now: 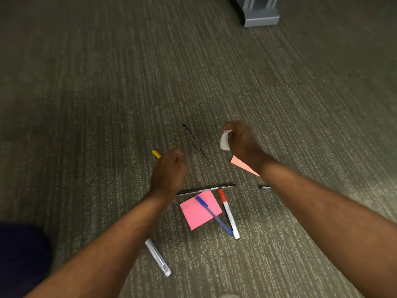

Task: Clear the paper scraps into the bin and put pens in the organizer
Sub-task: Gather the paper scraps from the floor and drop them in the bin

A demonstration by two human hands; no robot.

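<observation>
White scrap (225, 140) is crumpled in the right hand (242, 140), fingers curled round it, prob. bunched up so it can go to the bin w/ others; no bin or organizer in view. Left hand (169, 168) hangs over the floor (86, 104), fingers loosely curled, holding nothing that shows, prob. ready for the next pick. Peach scrap (242, 165) lies just under the right wrist, partly hidden. Pink note (198, 211) sits nearer the body, between the arms, w/ a blue pen (213, 216) across it; red-capped marker (228, 214) beside it, black pen (206, 188) along its top edge. Yellow pen (156, 154) pokes out just beyond the left knuckles. Thin black pen (196, 145) lies between the hands; white pen (158, 257) by the left forearm.
</observation>
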